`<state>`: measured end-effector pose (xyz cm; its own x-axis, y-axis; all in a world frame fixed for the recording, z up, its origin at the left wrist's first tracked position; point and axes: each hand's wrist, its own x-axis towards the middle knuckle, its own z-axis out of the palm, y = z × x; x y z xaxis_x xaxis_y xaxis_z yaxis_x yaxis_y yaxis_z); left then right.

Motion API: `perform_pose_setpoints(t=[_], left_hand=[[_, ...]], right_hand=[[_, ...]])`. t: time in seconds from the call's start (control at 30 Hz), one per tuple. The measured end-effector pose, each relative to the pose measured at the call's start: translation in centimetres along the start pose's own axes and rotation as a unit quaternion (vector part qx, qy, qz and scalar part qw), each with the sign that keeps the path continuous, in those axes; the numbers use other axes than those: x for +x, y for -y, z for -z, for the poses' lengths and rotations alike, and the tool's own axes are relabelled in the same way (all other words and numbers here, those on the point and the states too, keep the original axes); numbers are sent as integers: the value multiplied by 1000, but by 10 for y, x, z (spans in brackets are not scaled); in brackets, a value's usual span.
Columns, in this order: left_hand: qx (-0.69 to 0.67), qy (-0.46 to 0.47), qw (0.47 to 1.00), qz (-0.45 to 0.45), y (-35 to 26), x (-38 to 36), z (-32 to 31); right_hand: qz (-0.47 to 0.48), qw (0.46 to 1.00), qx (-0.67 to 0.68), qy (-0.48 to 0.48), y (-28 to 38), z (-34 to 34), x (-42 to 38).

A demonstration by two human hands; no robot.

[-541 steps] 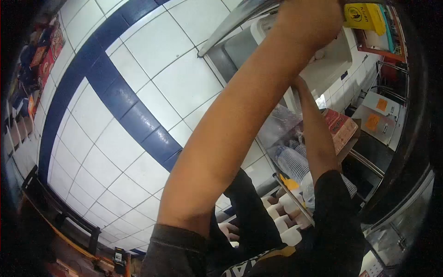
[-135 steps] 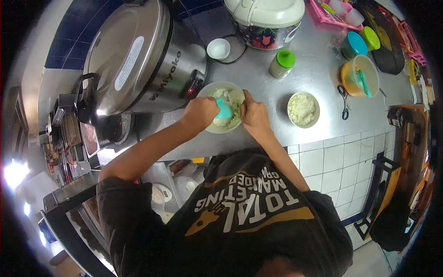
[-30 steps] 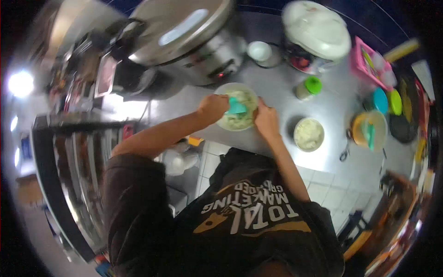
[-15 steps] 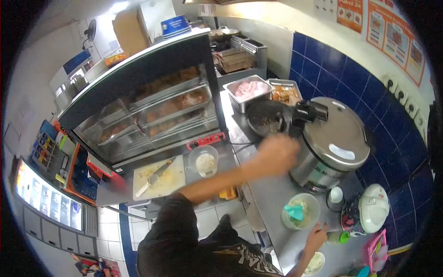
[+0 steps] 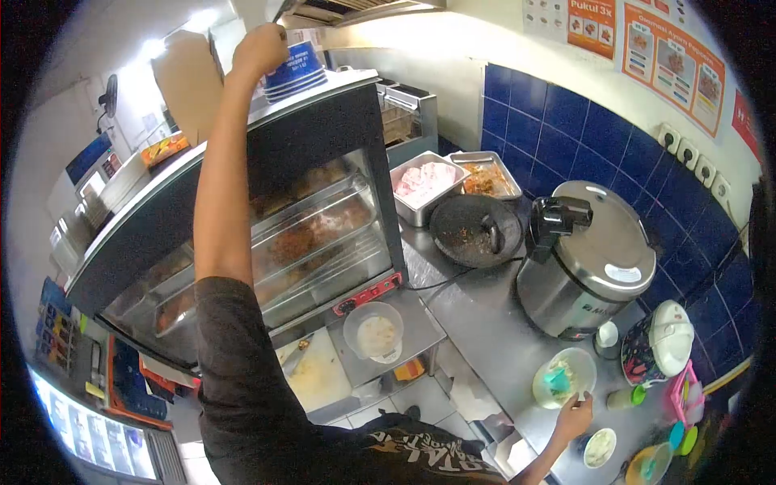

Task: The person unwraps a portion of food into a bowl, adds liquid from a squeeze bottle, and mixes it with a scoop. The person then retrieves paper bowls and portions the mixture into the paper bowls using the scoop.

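My left hand is raised at the upper left, fingers curled beside a stack of blue printed bowls on the display cabinet's top; what it grips is unclear. Down at the right, my right hand has its fingers together at the near rim of a translucent bowl. A turquoise scoop rests in that bowl among pale shreds. Any small item between the right fingers is too small to name. Just below this hand is a small bowl of pale food.
The glass cabinet holds fried food. A cutting board and clear container stand before it. On the steel counter are a black pan, large cooker, green-lidded jar and metal trays.
My left hand has moved from over the counter up and left to the blue bowls. My right hand stays beside the translucent bowl. The whole view has shifted.
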<state>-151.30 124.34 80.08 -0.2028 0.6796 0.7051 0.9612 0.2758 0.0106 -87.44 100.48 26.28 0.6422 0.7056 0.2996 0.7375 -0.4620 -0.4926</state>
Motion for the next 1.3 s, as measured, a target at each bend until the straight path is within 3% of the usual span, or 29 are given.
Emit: perform_pose_setpoints(t=[0.1,0.27,0.37,0.63,0.77,0.87,0.9,0.93,0.97,1.0,1.07,1.1,1.13,1.2,1.27,1.3], left_hand=[[16,-44,999,-9,12,12,-14],[-19,-14,999,-23,21,19,-10],[-1,-127,992,-10,20,16,-6],[-43,-287,956,-35,-19,-24,5],[13,-417,880,-229,29,26,-22],[3,-353,911,-213,4,-14,-2],[-67,-354,910,-204,-12,-37,-3],[-109,-334,906,-235,-47,-68,-12],[-316,-252,902,-150,-91,-114,-14],[-481,-112,855,-161,-136,-156,-35],[-762,137,632,-35,-217,-245,-69],[-718,231,653,-70,-229,-281,-118],[-718,364,592,-44,-268,-330,-123],[-679,612,406,-11,-334,-421,-128],[-640,745,184,44,-372,-496,-147],[-606,766,216,0,-388,-521,-157]], right_hand=[[-31,999,-2,-25,4,7,-14],[-54,998,-9,-42,14,21,-18],[-54,997,-14,-53,19,25,-19],[-57,998,23,-22,32,23,-20],[-8,998,26,-53,39,18,-21],[29,993,72,-86,38,14,-20],[0,991,116,-70,47,21,-22],[20,980,179,-78,60,32,-24],[-11,976,214,-49,71,42,-26],[-32,952,304,-11,87,66,-34],[-57,893,447,-22,105,84,-45],[-71,895,439,-31,106,99,-47],[-93,876,473,9,107,111,-53],[-119,855,503,41,94,121,-61],[-200,911,349,95,59,124,-66],[-205,910,347,92,40,124,-68]])
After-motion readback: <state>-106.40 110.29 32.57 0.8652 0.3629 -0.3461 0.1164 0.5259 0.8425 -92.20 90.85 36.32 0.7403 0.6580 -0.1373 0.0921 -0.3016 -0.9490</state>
